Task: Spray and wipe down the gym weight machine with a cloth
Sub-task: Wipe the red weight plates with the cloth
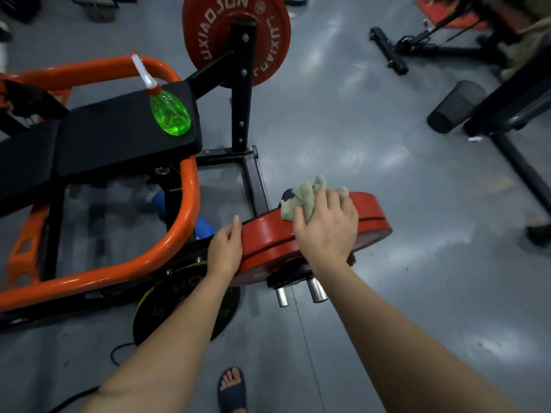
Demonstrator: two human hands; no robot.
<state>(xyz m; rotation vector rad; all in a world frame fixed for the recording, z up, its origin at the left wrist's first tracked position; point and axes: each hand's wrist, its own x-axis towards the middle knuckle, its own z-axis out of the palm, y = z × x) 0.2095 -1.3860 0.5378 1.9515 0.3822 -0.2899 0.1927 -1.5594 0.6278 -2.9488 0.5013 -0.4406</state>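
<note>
R hand (326,225) lies palm-down on a bunched pale-green cloth (301,198), fingers spread & mostly straight, pressing it onto the top rim of the near red plate (268,236). No clear curl round the cloth, more a flat press. L hand (225,251) is open too, fingers together & straight, touching the plate's left edge. The plate hangs on a black hub w/ two short metal pegs (316,290) sticking out just below it.

Containers:
- Spray bottle (170,114): clear green body, green liquid inside, orange collar, white nozzle on top. Stands upright on the black padded surface (119,129) of the machine, near its right edge, well apart from both hands. Fill level: can't tell from this angle.
- Black mesh bin (453,105): on the floor at right, next to another machine's black frame. Inside not visible.

Orange tube frame (185,210) loops round the pad & runs between bottle and L hand. A 2nd red plate (268,40) w/ white lettering sits on a black upright behind the pad. A black plate (167,311) w/ yellow lettering lies low, under the L forearm. Something blue (205,225) shows behind the orange tube, too hidden to ID. A foot in a dark slide sandal (232,386) stands on the grey floor (387,293), bottom centre.
</note>
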